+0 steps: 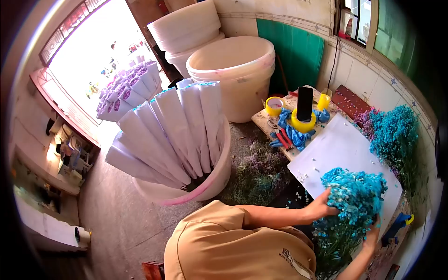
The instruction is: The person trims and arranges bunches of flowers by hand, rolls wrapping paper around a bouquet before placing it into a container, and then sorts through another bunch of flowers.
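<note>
A bunch of turquoise-blue baby's breath flowers [354, 193] with green stems is held upright over a white paper sheet [305, 161], near my body. My left hand [322, 206] presses against the left side of the flower heads, its fingertips partly sunk among the blossoms. On the bunch's right side, my right hand [372, 233] is wrapped around it, with most of its fingers hidden by the flowers. Further right on the table lies a pile of more blue flowers [396, 133], with some pinkish-purple flowers [367, 122] beside it.
The table also bears a phone [304, 103] propped in a yellow tape roll [303, 122], red-handled cutters [283, 139] and blue gloves [298, 136]. A tub [221, 163] of paper-wrapped bunches [170, 135] stands left. Loose flowers [261, 172] lie on the floor, and large buckets [231, 74] stand behind.
</note>
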`<action>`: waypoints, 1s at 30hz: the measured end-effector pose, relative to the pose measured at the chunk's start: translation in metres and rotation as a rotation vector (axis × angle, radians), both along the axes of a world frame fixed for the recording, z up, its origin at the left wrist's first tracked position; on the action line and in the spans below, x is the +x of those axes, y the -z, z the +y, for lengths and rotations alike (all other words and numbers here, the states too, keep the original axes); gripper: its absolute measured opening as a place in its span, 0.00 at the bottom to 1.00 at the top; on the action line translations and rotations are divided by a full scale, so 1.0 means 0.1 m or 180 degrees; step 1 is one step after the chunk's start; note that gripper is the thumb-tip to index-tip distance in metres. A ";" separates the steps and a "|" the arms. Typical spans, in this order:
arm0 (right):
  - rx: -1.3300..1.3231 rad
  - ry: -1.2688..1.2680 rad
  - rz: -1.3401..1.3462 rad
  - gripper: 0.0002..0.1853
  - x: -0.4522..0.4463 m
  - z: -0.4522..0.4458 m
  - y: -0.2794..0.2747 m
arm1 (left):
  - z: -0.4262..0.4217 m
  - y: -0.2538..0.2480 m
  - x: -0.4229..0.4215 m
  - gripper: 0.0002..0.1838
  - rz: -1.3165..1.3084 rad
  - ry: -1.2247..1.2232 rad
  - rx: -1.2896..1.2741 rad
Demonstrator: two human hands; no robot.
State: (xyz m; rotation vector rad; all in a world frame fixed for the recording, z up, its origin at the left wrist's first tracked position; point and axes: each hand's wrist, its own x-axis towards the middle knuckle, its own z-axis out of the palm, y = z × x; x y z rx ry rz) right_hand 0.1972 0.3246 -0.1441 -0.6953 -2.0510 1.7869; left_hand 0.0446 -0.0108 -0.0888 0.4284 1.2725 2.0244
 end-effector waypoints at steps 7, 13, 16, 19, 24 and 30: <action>0.0490 0.0303 -0.0019 0.36 0.16 -0.36 -0.29 | -0.30 0.64 -0.35 0.34 -0.0609 0.0511 0.0624; 0.0804 0.1233 -0.0071 0.35 0.61 0.21 -0.11 | 0.00 0.31 -0.13 0.25 -0.0291 0.0453 0.0390; 0.1207 0.1533 -0.0272 0.35 0.67 0.46 -0.08 | 0.19 2.12 -0.23 0.22 0.3426 -0.0026 -0.0465; 0.1488 0.0981 -0.0076 0.36 0.25 0.22 -0.40 | -0.16 0.72 0.02 0.21 0.0616 0.0565 -0.0329; 0.2086 0.1794 -0.0022 0.37 0.03 -0.13 -0.80 | -0.24 0.27 0.07 0.19 -0.1575 0.0001 -0.0785; 0.1352 0.0682 0.0697 0.09 0.16 -1.54 -1.39 | -0.13 0.61 0.07 0.15 -0.1804 -0.0402 -0.1003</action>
